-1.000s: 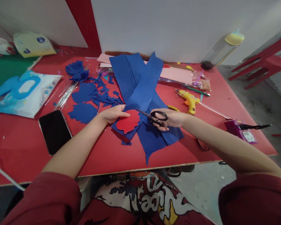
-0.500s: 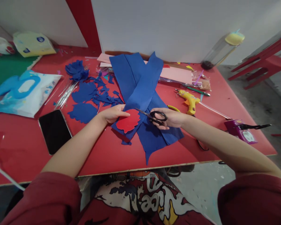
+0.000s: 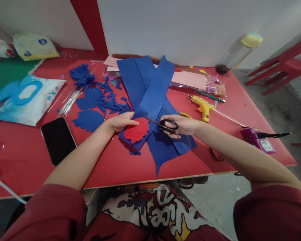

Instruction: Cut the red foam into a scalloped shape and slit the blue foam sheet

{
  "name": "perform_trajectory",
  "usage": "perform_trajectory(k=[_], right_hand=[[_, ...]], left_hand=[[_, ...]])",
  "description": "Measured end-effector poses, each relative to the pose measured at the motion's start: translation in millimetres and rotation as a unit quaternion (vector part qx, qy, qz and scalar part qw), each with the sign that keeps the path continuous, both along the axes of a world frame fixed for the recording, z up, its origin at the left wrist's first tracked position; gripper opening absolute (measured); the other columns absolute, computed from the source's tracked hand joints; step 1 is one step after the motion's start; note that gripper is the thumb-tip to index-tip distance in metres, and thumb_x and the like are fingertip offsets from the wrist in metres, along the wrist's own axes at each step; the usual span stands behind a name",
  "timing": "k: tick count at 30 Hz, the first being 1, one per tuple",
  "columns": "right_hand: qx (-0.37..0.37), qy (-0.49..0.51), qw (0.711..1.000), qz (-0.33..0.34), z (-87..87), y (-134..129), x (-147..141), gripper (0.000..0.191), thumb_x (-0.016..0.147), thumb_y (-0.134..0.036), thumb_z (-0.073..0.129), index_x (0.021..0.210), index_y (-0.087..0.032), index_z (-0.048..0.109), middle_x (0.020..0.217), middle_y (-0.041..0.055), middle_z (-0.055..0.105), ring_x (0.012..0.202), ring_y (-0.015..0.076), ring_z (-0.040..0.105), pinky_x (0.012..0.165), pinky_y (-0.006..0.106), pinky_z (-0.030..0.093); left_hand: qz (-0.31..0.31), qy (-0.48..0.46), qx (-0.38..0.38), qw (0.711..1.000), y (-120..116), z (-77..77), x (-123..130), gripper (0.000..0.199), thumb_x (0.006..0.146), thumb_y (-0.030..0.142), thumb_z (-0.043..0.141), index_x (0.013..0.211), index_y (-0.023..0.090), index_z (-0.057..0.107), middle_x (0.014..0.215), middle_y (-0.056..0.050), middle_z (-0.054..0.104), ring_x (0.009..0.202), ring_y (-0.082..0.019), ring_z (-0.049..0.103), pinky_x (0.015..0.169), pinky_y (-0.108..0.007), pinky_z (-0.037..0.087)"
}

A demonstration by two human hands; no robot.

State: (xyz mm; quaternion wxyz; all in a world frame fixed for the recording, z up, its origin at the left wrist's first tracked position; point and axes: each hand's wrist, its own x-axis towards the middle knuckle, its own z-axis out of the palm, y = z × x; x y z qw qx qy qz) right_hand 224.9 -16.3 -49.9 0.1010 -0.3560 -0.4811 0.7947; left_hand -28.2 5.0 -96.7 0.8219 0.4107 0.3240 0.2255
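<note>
My left hand [image 3: 120, 121] pinches a red scalloped paper shape [image 3: 136, 130] together with the end of a long blue paper strip [image 3: 150, 97] lying under it. My right hand [image 3: 182, 125] grips black-handled scissors [image 3: 163, 125], whose blades point left and meet the right edge of the red shape. A second blue strip crosses the first on the red table [image 3: 110, 164]. Cut blue petal shapes [image 3: 89, 119] and scraps lie to the left of my left hand.
A black phone [image 3: 58, 140] lies at front left, beside a blue-and-white plastic bag [image 3: 22, 100]. A yellow glue gun [image 3: 203, 107], pink paper [image 3: 188, 80], a purple punch tool [image 3: 258, 140] and a clear bottle [image 3: 237, 52] are on the right. Thin wires [image 3: 70, 102] lie near the petals.
Almost nothing differs: the scissors and my right hand have crept slightly left along the edge of the red shape. My left hand keeps its hold.
</note>
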Motion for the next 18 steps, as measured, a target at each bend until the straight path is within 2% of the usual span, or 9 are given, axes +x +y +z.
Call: perform_trajectory(k=[10, 18], right_hand=[[0.006, 0.019, 1.0, -0.004, -6.3, 1.6, -2.4, 0.047, 0.066, -0.051, 0.071, 0.079, -0.017, 0.041, 0.057, -0.0052, 0.053, 0.036, 0.0058, 0.048, 0.029, 0.015, 0.03], [0.016, 0.006, 1.0, -0.003, -5.5, 2.9, -0.1, 0.048, 0.065, -0.048, 0.073, 0.08, -0.018, 0.039, 0.057, -0.0064, 0.052, 0.034, 0.0039, 0.045, 0.029, 0.014, 0.027]], left_hand=[[-0.004, 0.002, -0.002, 1.0, -0.3, -1.3, -1.3, 0.036, 0.058, 0.015, 0.076, 0.092, 0.011, 0.064, 0.085, -0.009, 0.073, 0.068, -0.018, 0.069, 0.065, -0.027, 0.055], [0.015, 0.018, -0.003, 1.0, -0.7, -0.6, -1.0, 0.052, 0.057, 0.013, 0.077, 0.107, 0.011, 0.06, 0.095, -0.011, 0.072, 0.074, -0.019, 0.069, 0.067, -0.027, 0.055]])
